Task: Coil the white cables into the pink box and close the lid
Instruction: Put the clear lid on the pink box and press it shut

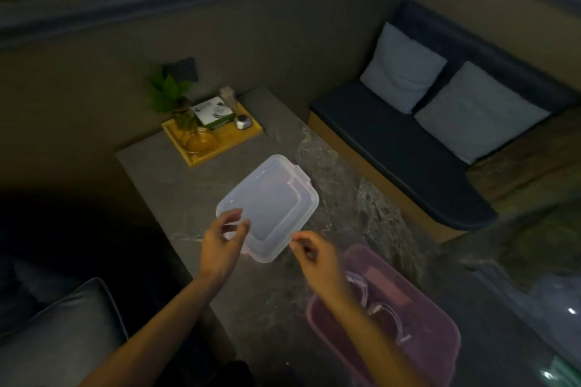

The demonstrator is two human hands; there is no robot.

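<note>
The clear lid (273,198) with pink clips lies over the dark stone table (176,173), just beyond my hands. My left hand (220,245) grips its near left corner, thumb on top. My right hand (317,261) pinches the lid's near right edge with its fingertips. The pink box (434,345) stands open at the lower right, partly behind my right forearm. White cables (386,311) lie coiled inside it.
A wooden tray (248,132) at the table's far end holds a plant in a glass vase (179,110), a small white box and a little silver object. A dark bench with two pale cushions (471,113) runs along the right. A grey cushion (63,339) sits at the lower left.
</note>
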